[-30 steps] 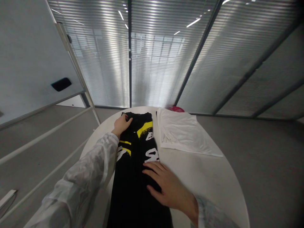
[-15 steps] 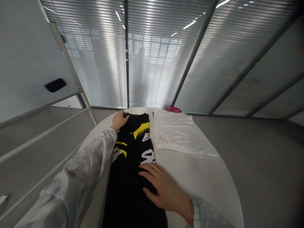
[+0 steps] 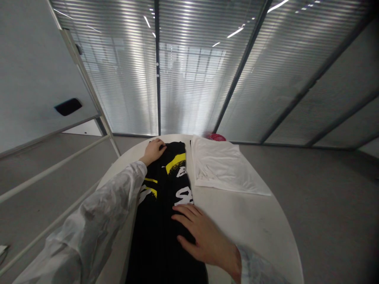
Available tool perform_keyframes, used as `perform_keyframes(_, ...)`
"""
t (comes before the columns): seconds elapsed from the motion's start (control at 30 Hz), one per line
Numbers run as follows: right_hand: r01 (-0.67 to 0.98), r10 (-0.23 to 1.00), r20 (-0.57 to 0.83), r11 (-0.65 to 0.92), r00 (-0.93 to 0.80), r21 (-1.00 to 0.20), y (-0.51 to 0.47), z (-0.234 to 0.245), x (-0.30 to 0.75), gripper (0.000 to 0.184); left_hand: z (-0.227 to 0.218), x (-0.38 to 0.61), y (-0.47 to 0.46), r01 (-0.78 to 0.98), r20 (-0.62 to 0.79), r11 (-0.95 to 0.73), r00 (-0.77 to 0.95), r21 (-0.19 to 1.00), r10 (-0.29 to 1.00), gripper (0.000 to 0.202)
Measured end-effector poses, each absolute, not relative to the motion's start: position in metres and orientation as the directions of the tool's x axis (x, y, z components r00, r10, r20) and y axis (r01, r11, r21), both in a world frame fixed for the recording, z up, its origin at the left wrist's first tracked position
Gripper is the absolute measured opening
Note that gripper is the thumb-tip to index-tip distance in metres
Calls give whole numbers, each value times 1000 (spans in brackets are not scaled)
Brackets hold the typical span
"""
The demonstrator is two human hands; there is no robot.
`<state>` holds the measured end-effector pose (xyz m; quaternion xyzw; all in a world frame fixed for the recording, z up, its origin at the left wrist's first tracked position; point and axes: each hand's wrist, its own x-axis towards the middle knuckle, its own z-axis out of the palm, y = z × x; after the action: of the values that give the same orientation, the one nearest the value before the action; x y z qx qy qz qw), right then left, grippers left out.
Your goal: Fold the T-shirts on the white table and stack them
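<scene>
A long black garment [image 3: 161, 232] with yellow and white print lies lengthwise on the white table [image 3: 248, 221]. At its far left corner my left hand [image 3: 154, 151] rests on the fabric, back up, fingers reaching over the cloth and looking loose. Nearer to me, my right hand [image 3: 204, 234] lies flat with spread fingers on the garment's right edge, just below the white print. Both hands touch the same garment. The fabric continues toward me past the lower edge of the view.
To the right of the garment a white folded cloth [image 3: 225, 165] lies flat on the table. A pink-red basket-like item [image 3: 217, 137] shows behind the table's far edge. White rails [image 3: 56, 167] stand at the left, and a glass wall with blinds [image 3: 189, 79] rises beyond.
My left hand has slid slightly right along the far edge of the garment, and its thumb no longer sticks out. The right hand is almost where it was.
</scene>
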<state>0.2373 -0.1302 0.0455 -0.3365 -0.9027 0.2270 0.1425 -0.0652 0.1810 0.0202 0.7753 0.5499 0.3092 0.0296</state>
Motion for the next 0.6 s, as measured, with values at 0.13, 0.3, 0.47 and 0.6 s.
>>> perform_keyframes(0.13,537,668,109,674,-736,-506,-131,48,237,60,30,-64,194,721,289,-138,-90,679,953,25)
perform_keyframes(0.3,534,669,112,673,-735,-513,-132,51,238,59,43,-69,206,632,57,69,-177,772,983,34)
perform_keyframes(0.47,532,667,109,672,-737,-516,-132,49,238,60,56,-78,194,526,-267,233,-12,818,964,51)
perform_keyframes(0.6,534,670,111,671,-734,-514,-132,46,238,60,65,-88,184,352,-327,250,179,902,928,53)
